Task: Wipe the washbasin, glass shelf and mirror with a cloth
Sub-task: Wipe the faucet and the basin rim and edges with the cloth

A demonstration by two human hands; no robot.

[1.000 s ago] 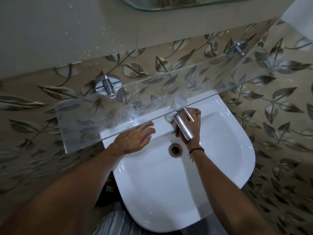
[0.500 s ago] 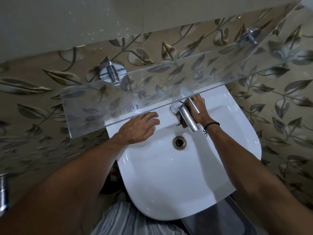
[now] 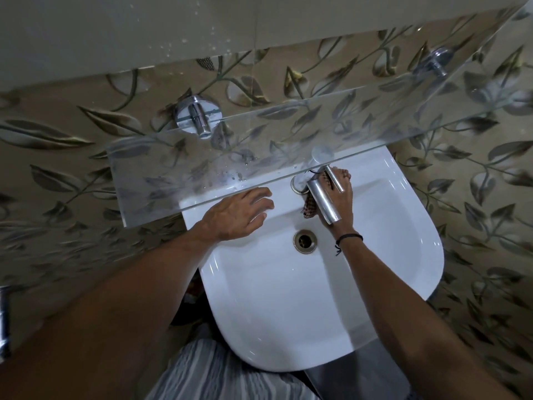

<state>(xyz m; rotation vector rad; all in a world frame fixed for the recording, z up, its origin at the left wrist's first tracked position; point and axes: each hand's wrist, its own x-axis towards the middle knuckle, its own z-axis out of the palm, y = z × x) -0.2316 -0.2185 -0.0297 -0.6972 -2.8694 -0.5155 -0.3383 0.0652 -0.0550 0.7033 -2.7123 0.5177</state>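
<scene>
washbasin [image 3: 288, 307]: glossy white ceramic | tap [image 3: 323, 201]: polished metal | shelf [image 3: 259, 145]: clear glass | cloth [image 3: 309, 204]: woven

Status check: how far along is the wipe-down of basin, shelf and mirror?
Done: the washbasin bowl looks white and glossy, with no dirt visible. In hand: the right hand grips the cloth against the tap at the basin's back, while the left hand rests flat on the rim. Left: the glass shelf shows droplets and smears, so it looks unwiped; the mirror is out of view.

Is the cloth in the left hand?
No, the right hand holds the cloth under the tap; the left hand rests bare on the washbasin.
</scene>
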